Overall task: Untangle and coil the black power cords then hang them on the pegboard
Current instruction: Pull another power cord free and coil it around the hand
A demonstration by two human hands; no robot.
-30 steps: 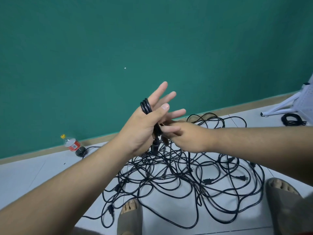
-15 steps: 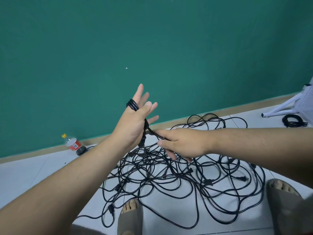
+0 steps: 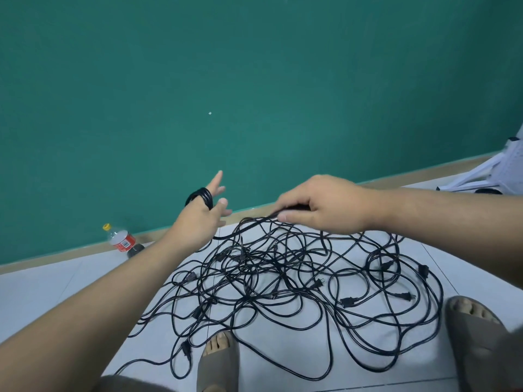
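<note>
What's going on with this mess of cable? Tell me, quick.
A person is coiling one black power cord by hand. A small coil sits wound around the left hand, whose fingers are straight. The right hand pinches the cord above the pile. The tangled cords lie spread on the floor.

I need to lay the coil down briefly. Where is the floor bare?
Bare tile lies left of the cord tangle, below the bottle; a narrower strip runs by the white stand. Between the sandals, cords crowd the floor.
</note>
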